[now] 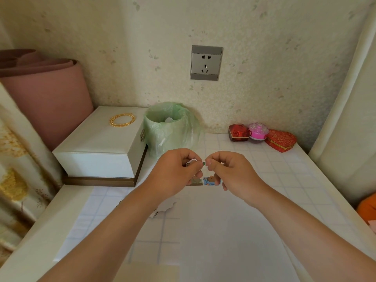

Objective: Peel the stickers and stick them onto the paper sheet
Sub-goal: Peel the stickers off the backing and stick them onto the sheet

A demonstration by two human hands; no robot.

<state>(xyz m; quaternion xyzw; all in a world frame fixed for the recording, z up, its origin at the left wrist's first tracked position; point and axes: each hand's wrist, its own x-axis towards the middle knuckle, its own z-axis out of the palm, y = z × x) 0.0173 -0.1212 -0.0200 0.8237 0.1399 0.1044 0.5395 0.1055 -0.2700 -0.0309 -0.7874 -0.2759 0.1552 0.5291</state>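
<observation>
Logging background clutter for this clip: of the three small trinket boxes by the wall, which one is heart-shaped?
The rightmost one, the red heart-shaped box with gold patterning. The dark red box is faceted, and the pink box between them is round.

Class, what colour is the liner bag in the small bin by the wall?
Pale translucent green bin liner, clearest in the head view.

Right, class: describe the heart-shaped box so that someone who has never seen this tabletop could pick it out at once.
Start at the grey wall socket and drop to the white checked tabletop. Against the wall to the right stand three small trinket boxes in a row. The red heart-shaped box with gold pattern is the rightmost; beside it sit a round pink box and an angular dark red box.
</observation>
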